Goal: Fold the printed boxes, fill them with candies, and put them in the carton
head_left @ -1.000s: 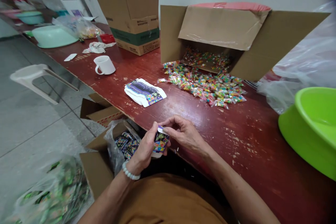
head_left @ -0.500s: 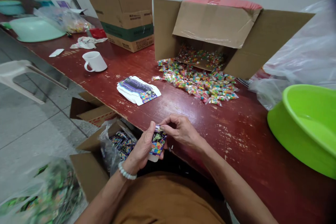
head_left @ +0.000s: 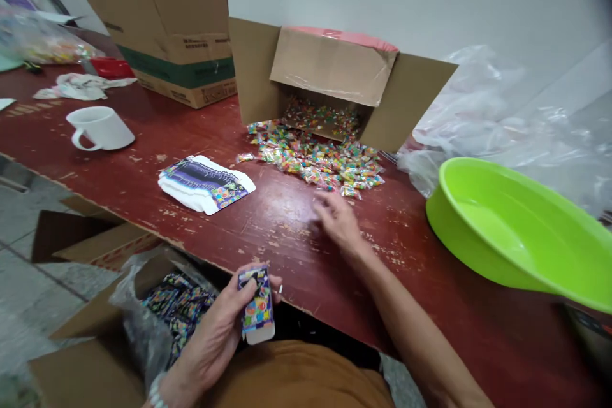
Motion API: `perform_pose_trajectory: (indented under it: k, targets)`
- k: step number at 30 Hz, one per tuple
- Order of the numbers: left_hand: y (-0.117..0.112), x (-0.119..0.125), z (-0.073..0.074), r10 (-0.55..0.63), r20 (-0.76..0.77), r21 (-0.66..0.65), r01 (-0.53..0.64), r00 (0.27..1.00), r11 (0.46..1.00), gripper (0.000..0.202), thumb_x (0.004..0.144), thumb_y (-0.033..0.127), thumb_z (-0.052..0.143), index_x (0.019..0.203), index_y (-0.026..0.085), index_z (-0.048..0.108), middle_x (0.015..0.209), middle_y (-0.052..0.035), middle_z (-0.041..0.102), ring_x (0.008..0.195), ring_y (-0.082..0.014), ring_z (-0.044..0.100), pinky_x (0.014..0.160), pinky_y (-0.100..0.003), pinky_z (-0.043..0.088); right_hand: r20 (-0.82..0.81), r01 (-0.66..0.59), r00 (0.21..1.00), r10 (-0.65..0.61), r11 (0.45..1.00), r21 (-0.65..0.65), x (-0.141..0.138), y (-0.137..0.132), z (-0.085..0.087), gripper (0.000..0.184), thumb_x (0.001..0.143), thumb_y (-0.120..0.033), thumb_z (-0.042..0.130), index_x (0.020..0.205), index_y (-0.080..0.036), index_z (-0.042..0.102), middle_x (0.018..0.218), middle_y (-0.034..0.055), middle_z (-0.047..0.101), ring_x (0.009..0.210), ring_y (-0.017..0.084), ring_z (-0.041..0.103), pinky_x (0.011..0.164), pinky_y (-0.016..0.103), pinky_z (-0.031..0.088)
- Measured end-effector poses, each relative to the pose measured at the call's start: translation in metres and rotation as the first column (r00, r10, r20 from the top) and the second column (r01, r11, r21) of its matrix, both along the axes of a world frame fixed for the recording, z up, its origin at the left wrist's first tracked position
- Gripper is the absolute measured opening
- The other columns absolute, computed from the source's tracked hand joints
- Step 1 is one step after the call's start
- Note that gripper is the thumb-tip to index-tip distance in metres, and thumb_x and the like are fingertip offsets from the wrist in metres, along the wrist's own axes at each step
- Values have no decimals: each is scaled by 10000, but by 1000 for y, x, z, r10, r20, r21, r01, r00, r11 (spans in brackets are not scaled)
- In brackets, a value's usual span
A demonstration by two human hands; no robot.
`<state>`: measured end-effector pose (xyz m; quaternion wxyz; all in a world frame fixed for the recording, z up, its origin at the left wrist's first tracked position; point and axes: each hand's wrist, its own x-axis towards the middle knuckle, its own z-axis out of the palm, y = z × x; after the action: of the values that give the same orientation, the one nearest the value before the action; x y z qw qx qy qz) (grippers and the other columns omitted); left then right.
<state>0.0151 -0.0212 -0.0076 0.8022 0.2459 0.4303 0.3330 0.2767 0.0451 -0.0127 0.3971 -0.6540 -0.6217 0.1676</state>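
My left hand [head_left: 224, 315] is closed around a small printed candy box [head_left: 259, 306] at the table's front edge, thumb on its face. A white flap shows at the box's lower end. A tiny white piece [head_left: 280, 289] shows beside my fingertips. Over the table, my right hand [head_left: 338, 222] reaches out with fingers partly spread and nothing in them that I can see. Just beyond its fingertips lies a heap of small wrapped candies [head_left: 315, 162]. To the left, a fanned stack of flat printed cartons [head_left: 205, 183] rests on the red table [head_left: 287, 236].
Candies spill from a cardboard box [head_left: 329, 70] on its side. Another cardboard box [head_left: 176, 44], a white mug [head_left: 101, 129] and a crumpled cloth [head_left: 81, 87] stand left. A green basin [head_left: 478, 248] sits right. Below the edge, a bag-lined carton [head_left: 90, 373] holds dark printed packs [head_left: 179, 306].
My right hand has left the small box and moved forward toward the candy heap. My left hand keeps hold of the box. The view has turned right.
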Motion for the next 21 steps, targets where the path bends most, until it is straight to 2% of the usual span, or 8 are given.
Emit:
perform_pose_trajectory:
  k: [2, 7, 9, 11, 14, 16, 19, 21]
  targets:
    - [-8, -13, -13, -64, -16, -65, 63, 998, 996, 445, 739, 394, 839, 1100, 224, 641, 1053, -63, 734, 909, -229, 711, 805, -337, 571, 415, 281, 881, -228, 957, -71, 40, 13, -4, 366, 965, -261, 515, 1316, -228, 613, 1295, 131, 604, 1182, 295, 517, 977, 448, 440]
    - [3, -64, -38, -254, -253, 74, 280, 934, 957, 339, 701, 419, 840, 920, 219, 676, 773, 12, 671, 730, -171, 621, 699, -273, 513, 567, 334, 800, -197, 931, -147, 81, 15, -19, 368, 951, -288, 553, 1303, -194, 601, 1303, 169, 558, 1123, 323, 508, 896, 431, 444]
    - [15, -86, -34, -370, -436, 139, 468, 820, 873, 400, 639, 438, 854, 954, 233, 718, 809, 2, 694, 794, -207, 626, 714, -278, 508, 603, 315, 783, -152, 933, -174, 78, 12, -22, 323, 972, -273, 520, 1271, -187, 606, 1224, 162, 574, 1077, 288, 530, 869, 381, 447]
    - [25, -102, -27, -455, -618, 107, 642, 641, 759, 425, 571, 401, 861, 960, 257, 765, 895, -11, 735, 894, -260, 639, 782, -309, 517, 630, 305, 768, -115, 931, -201, 75, 11, -22, 265, 997, -246, 465, 1181, -165, 637, 1140, 165, 587, 1037, 274, 546, 840, 359, 449]
    - [29, -113, -19, -490, -755, -2, 745, 437, 667, 349, 507, 344, 843, 845, 268, 794, 866, -20, 753, 890, -300, 649, 794, -342, 521, 656, 311, 748, -98, 925, -217, 73, 9, -19, 249, 997, -192, 421, 1074, -123, 647, 1112, 203, 587, 1031, 297, 543, 821, 381, 450]
    - [27, -112, -20, -483, -727, -14, 693, 487, 721, 388, 500, 370, 846, 869, 267, 779, 884, -31, 755, 905, -310, 660, 782, -345, 524, 658, 298, 748, -89, 931, -212, 74, 5, -17, 203, 971, -185, 466, 1050, -110, 638, 1118, 218, 591, 1040, 314, 534, 832, 396, 451]
    - [22, -98, -22, -368, -541, 68, 475, 756, 877, 554, 613, 460, 808, 1119, 269, 687, 955, -46, 751, 900, -284, 685, 756, -342, 532, 637, 251, 767, -79, 950, -185, 70, -7, -19, 152, 948, -195, 505, 1014, -131, 627, 1078, 195, 622, 1008, 302, 539, 852, 391, 450]
    - [21, -80, -20, -259, -399, 158, 344, 880, 925, 553, 714, 455, 745, 1205, 248, 599, 894, -42, 739, 764, -235, 690, 689, -318, 520, 608, 221, 789, -86, 964, -151, 65, -15, -23, 149, 948, -180, 481, 989, -147, 620, 1029, 177, 640, 960, 287, 552, 855, 392, 449]
